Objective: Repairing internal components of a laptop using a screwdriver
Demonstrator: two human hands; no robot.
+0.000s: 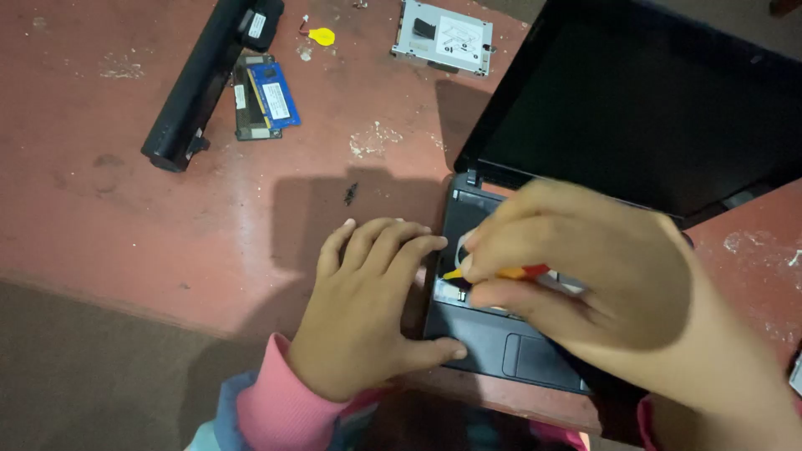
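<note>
- A small black laptop (pixel 501 334) lies open at the near right of the red tabletop (pixel 167 209), its dark screen (pixel 635 108) leaning back and its base showing an opened-up area in place of part of the keyboard.
- The right hand (pixel 576 267) is curled shut around a slim tool with a red and yellow handle (pixel 501 272), pinching it between thumb and fingers; its tip points left into the opened base. Blur hides what the tip touches.
- That hand comes in from the lower right, wrist raised over the touchpad (pixel 535 355), knuckles up, covering much of the base.
- The left hand (pixel 368 309) holds nothing: it rests flat and spread, fingers on the tabletop and the laptop's left edge, thumb pressed on the front left corner of the palm rest. A pink sleeve (pixel 280 409) covers the wrist.
- The laptop's front edge sits near the tabletop's near edge, just ahead of the person.
- Left of the hands the tabletop is bare, apart from a small dark speck (pixel 351 194).
- Well apart at the far left lie a long black battery (pixel 205 79) and a blue memory module (pixel 274 93) on a dark one; a small yellow piece (pixel 322 36) and a metal drive bracket (pixel 443 38) lie at the far edge.
</note>
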